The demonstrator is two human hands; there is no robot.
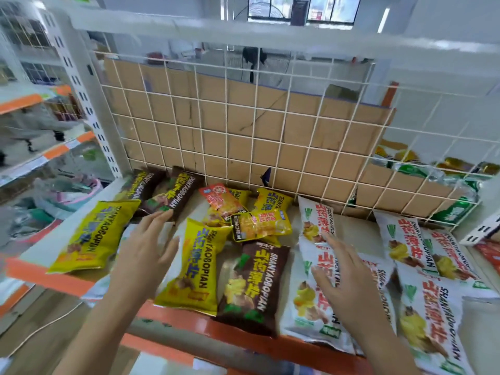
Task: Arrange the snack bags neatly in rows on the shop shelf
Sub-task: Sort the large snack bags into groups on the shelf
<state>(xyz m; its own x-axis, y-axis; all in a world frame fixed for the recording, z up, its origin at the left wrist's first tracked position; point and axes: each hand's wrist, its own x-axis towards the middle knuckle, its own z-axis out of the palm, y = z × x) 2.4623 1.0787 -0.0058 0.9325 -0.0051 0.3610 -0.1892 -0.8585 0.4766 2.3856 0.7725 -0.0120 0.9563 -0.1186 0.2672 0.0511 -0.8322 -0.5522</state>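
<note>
The left hand, fingers spread wide and holding nothing, hovers over the white shop shelf. Its fingertips are at the near end of the dark brown foil snack bag; contact cannot be confirmed. The bag's long axis runs near-to-far, leaning right. The right hand lies flat and spread on the white plastic snack bag, so the left hand is nearer.

Snack bags lie scattered on the shelf before the wire grid, with cardboard behind it.
</note>
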